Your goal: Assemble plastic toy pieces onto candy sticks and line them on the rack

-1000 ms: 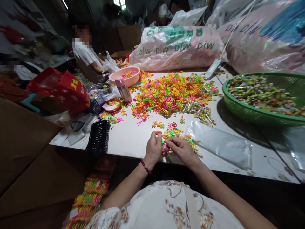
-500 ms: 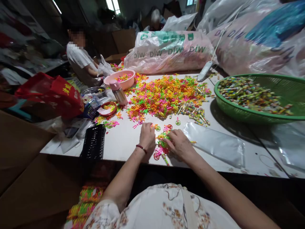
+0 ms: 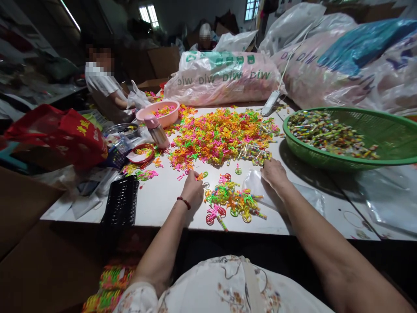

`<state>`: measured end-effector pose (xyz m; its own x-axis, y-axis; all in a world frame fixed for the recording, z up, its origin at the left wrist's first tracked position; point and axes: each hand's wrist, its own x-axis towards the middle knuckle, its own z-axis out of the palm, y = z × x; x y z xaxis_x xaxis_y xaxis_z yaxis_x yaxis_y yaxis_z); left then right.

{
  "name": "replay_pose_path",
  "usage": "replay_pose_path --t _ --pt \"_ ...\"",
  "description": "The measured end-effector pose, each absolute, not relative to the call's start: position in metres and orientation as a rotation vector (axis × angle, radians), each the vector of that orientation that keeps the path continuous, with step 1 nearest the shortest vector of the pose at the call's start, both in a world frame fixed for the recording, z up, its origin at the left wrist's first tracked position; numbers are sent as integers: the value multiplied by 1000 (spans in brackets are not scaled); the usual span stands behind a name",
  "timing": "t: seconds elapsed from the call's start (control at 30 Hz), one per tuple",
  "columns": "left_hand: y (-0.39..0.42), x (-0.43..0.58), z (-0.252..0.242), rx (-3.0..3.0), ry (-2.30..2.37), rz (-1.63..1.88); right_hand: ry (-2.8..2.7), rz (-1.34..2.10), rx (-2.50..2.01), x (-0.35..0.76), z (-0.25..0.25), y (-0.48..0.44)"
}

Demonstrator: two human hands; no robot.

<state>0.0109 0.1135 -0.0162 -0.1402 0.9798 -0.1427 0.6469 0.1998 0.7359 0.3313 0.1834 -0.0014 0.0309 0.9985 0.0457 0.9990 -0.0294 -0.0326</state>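
My left hand (image 3: 193, 190), with a dark red bead bracelet on its wrist, is closed on a small orange and yellow plastic toy bicycle (image 3: 201, 176) above the white table. Farther right, my right hand (image 3: 275, 174) reaches to the near right edge of the big heap, its fingers closed at the clear candy tubes (image 3: 254, 153) there; its fingertips are partly hidden. Between my hands lies a small pile of toy bicycles (image 3: 231, 195) in pink, green, orange and yellow, with tubes attached to some. Behind it spreads a large heap of loose bright plastic parts (image 3: 215, 134).
A green basket (image 3: 329, 161) of candy tubes stands at right, near flat clear plastic bags (image 3: 309, 198). At left are a black tray (image 3: 120, 200), a pink bottle (image 3: 158, 132), a pink basin (image 3: 163, 119) and a red bag (image 3: 61, 134). Another person (image 3: 104, 87) sits beyond.
My right hand has left the small pile and moved right and forward to the candy tubes. My left hand has shifted slightly left. The view has moved a little.
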Motion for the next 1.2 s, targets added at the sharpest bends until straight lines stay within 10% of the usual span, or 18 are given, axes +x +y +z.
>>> replay_pose_path --t 0.43,0.7,1.03,1.2 --pt "64 4 10 381 954 1170 -2078 130 -1887 312 22 175" --pt "44 28 14 770 995 1432 -1669 1217 -1230 226 38 74" --pt "24 49 26 677 1151 1337 -2269 261 -1078 202 27 42" --pt "26 54 24 524 1020 1375 -2314 339 -999 195 17 31"
